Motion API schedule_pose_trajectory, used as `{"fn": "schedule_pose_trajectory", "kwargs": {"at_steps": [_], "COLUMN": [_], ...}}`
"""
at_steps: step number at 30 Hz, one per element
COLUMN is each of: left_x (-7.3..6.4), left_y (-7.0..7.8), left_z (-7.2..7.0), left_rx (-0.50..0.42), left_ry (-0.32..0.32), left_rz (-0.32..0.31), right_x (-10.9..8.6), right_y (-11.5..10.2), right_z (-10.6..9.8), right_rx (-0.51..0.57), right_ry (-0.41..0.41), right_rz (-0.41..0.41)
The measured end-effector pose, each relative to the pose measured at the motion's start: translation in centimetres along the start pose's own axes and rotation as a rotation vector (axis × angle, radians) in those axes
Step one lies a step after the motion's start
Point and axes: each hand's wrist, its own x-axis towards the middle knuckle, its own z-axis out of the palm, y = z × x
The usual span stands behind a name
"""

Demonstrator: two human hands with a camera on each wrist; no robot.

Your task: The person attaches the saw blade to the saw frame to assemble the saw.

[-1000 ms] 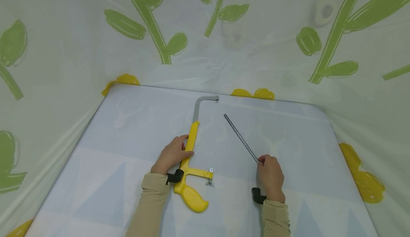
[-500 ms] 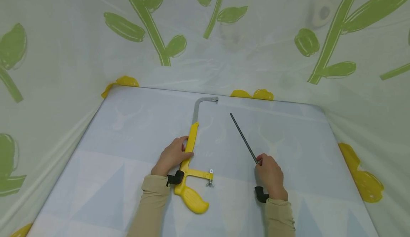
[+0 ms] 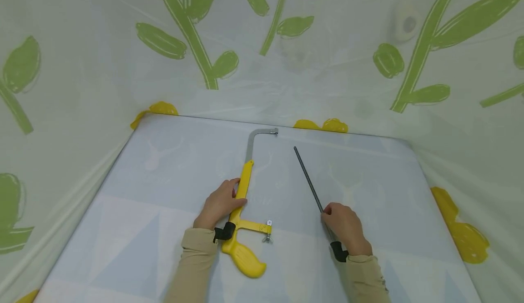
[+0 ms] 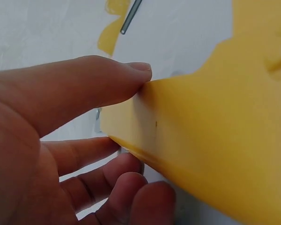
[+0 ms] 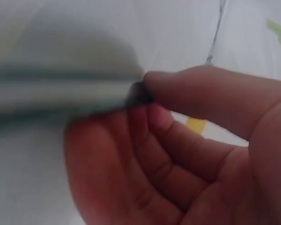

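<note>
A hacksaw frame [image 3: 246, 182] lies on the table, its yellow handle [image 3: 247, 261] towards me and its grey steel bow [image 3: 250, 146] pointing away. No blade spans it. My left hand [image 3: 218, 207] holds the yellow bar, thumb on one side and fingers on the other, as the left wrist view shows. To the right, my right hand [image 3: 345, 225] pinches a thin dark hacksaw blade [image 3: 308, 180] between thumb and fingers. The blade slants away to the far left, and part of it runs back under the hand. In the right wrist view the blade [image 5: 61, 93] is blurred.
A wing nut [image 3: 267, 238] sits on the frame's short yellow arm. The pale blue and white table covering [image 3: 135, 244] ends at a back edge. Behind it hangs a whitish sheet [image 3: 327, 66] with green leaves and yellow flowers, which also drapes along both sides.
The blade has turned, its face and toothed edge no longer showing, and now points more steeply away. My right hand has come slightly nearer and grips further along it. The left hand stays put.
</note>
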Motion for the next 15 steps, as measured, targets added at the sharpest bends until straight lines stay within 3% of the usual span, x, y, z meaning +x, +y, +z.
{"fn": "schedule_pose_trajectory", "kwargs": {"at_steps": [8,15], "left_x": [-0.2,-0.3], "left_y": [-0.1,0.0], "left_z": [0.0,0.0], "left_rx": [-0.006,-0.019], "left_ry": [-0.029,-0.02], "left_rz": [-0.033,-0.033], "right_x": [0.7,1.5], "right_y": [-0.3,-0.4], "right_z": [0.7,2.1], "right_rx": [0.288,0.508], "right_ry": [-0.197,-0.207], "right_rz": [0.0,-0.003]}}
